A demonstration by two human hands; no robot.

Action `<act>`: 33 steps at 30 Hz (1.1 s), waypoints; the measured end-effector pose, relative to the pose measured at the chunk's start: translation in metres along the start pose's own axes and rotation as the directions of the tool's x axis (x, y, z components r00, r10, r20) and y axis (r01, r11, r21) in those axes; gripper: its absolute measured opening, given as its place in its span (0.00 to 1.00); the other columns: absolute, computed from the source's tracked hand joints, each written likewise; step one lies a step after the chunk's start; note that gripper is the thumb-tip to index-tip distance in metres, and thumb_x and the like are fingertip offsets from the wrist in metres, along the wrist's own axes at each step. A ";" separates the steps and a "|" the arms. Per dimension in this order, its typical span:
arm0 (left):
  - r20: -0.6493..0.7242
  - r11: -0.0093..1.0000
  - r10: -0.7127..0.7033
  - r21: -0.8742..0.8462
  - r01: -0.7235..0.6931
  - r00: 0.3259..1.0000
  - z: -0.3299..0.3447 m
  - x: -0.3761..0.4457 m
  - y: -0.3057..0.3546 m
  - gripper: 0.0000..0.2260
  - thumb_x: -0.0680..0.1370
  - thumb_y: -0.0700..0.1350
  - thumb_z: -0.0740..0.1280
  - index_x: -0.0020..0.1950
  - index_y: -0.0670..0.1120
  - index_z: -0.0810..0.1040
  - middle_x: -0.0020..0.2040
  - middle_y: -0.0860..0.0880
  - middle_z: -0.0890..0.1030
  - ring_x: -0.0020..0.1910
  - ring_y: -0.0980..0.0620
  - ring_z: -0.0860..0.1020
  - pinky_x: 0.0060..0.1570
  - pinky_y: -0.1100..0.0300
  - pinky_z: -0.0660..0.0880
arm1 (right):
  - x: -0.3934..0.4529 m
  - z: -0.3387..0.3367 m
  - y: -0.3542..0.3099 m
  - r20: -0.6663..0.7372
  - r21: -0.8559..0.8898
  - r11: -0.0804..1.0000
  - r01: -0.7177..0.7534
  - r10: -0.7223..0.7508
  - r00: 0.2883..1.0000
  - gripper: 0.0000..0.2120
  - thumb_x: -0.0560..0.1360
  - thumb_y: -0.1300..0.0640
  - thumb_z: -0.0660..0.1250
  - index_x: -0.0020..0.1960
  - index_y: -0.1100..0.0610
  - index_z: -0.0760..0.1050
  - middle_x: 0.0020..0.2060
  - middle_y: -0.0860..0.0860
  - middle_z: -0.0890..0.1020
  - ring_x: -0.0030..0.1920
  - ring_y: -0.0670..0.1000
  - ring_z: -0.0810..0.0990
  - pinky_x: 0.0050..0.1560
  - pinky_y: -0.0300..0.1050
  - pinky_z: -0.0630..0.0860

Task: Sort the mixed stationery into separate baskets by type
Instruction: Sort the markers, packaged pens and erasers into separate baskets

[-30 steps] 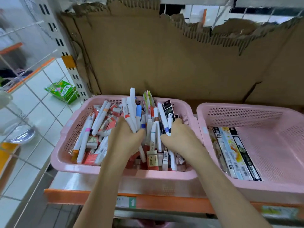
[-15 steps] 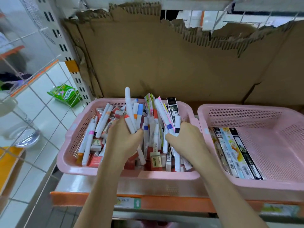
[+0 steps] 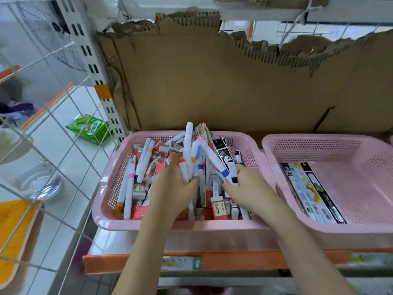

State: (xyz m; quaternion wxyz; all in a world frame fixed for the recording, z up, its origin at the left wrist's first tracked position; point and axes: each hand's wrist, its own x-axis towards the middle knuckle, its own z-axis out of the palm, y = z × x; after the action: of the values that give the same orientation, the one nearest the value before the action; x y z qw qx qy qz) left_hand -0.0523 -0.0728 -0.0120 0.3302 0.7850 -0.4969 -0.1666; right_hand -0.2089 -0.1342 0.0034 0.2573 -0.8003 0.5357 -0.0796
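"2B" eraser box (image 3: 219, 207) lying between wrists | white markers (image 3: 188, 158) being gripped by left hand (image 3: 176, 188) | marker bundle (image 3: 221, 167) being clutched by right hand (image 3: 248, 188) | pink basket (image 3: 102, 201)

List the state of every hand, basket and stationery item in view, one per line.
left hand: grips a bunch of white markers.
right hand: grips more markers.
white markers: bunched, sticking up from the pile.
left basket: full of mixed stationery.
right basket: mostly bare, holds flat packs along its left side.
flat packs: lying side by side.
2B eraser: lying in the pile.
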 end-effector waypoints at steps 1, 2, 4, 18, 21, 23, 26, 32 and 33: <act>-0.022 1.000 0.001 -0.007 -0.002 1.000 -0.002 0.000 0.003 0.29 0.74 0.49 0.67 0.73 0.48 0.60 0.37 0.50 0.80 0.36 0.51 0.79 0.37 0.54 0.78 | 0.000 0.000 0.001 0.002 -0.004 1.000 0.005 -0.005 1.000 0.06 0.77 0.54 0.62 0.50 0.53 0.66 0.44 0.52 0.74 0.38 0.49 0.71 0.30 0.39 0.62; -0.047 0.999 0.008 -0.032 -0.009 0.999 -0.003 0.000 0.004 0.29 0.74 0.47 0.67 0.72 0.47 0.60 0.37 0.50 0.80 0.35 0.51 0.78 0.35 0.54 0.77 | 0.000 0.000 0.002 -0.007 0.003 1.000 0.009 -0.009 1.000 0.07 0.77 0.54 0.62 0.52 0.53 0.65 0.45 0.52 0.74 0.39 0.50 0.72 0.31 0.40 0.63; -0.071 0.996 0.014 -0.082 -0.020 0.997 -0.005 0.002 0.007 0.19 0.74 0.46 0.66 0.64 0.47 0.69 0.35 0.51 0.78 0.33 0.52 0.77 0.32 0.56 0.74 | -0.002 -0.001 0.004 -0.051 0.030 1.000 0.006 -0.004 0.999 0.10 0.76 0.56 0.61 0.56 0.54 0.66 0.45 0.52 0.76 0.41 0.52 0.74 0.33 0.44 0.68; -0.217 0.963 0.160 -0.182 -0.201 0.963 -0.003 -0.002 0.040 0.10 0.77 0.42 0.64 0.36 0.47 0.69 0.27 0.50 0.71 0.27 0.50 0.70 0.28 0.54 0.68 | -0.001 -0.028 0.014 -0.175 0.031 0.998 0.059 -0.053 0.983 0.14 0.76 0.41 0.62 0.46 0.52 0.72 0.38 0.50 0.78 0.42 0.53 0.78 0.38 0.45 0.72; -0.278 0.967 0.167 -0.140 -0.212 0.946 0.006 -0.003 0.061 0.10 0.77 0.42 0.63 0.36 0.47 0.68 0.27 0.51 0.71 0.27 0.51 0.71 0.27 0.56 0.66 | -0.001 -0.048 0.030 -0.211 0.041 0.997 0.065 -0.055 0.976 0.14 0.76 0.40 0.62 0.42 0.50 0.71 0.33 0.48 0.74 0.41 0.54 0.75 0.38 0.44 0.68; -0.337 0.962 0.181 -0.136 -0.238 0.924 0.017 -0.003 0.077 0.13 0.77 0.43 0.64 0.34 0.49 0.67 0.25 0.52 0.70 0.26 0.53 0.70 0.26 0.59 0.63 | -0.001 -0.061 0.048 -0.218 0.060 0.997 0.043 -0.029 0.975 0.15 0.76 0.41 0.61 0.39 0.51 0.70 0.33 0.49 0.76 0.40 0.55 0.75 0.38 0.44 0.68; -0.342 0.942 0.178 -0.213 -0.261 0.923 0.039 -0.008 0.106 0.11 0.74 0.48 0.63 0.32 0.49 0.69 0.25 0.52 0.71 0.26 0.49 0.72 0.27 0.55 0.66 | -0.003 -0.077 0.081 -0.288 0.139 0.988 0.065 -0.023 0.957 0.17 0.77 0.42 0.61 0.41 0.56 0.73 0.32 0.51 0.79 0.39 0.56 0.77 0.35 0.44 0.67; -0.179 0.886 0.272 -0.336 -0.318 0.946 0.085 -0.028 0.165 0.11 0.77 0.42 0.67 0.34 0.47 0.73 0.24 0.53 0.70 0.24 0.53 0.70 0.26 0.56 0.67 | -0.003 -0.115 0.142 -0.368 0.323 0.939 0.117 0.010 0.930 0.11 0.78 0.47 0.61 0.45 0.54 0.74 0.33 0.52 0.81 0.35 0.56 0.80 0.36 0.45 0.74; -0.140 0.868 0.289 -0.379 -0.321 0.947 0.093 -0.031 0.173 0.12 0.77 0.43 0.67 0.33 0.46 0.73 0.24 0.54 0.69 0.24 0.54 0.69 0.25 0.58 0.66 | -0.003 -0.120 0.151 -0.371 0.347 0.931 0.108 0.031 0.928 0.11 0.78 0.48 0.61 0.44 0.54 0.74 0.32 0.51 0.80 0.34 0.55 0.79 0.34 0.43 0.72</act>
State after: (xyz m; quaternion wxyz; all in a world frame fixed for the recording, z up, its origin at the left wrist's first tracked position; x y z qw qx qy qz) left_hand -0.2366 -0.1275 0.0367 0.5237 0.6192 -0.5571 -0.1786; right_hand -0.3817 -0.2148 0.0313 0.2928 -0.7203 0.5345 -0.3314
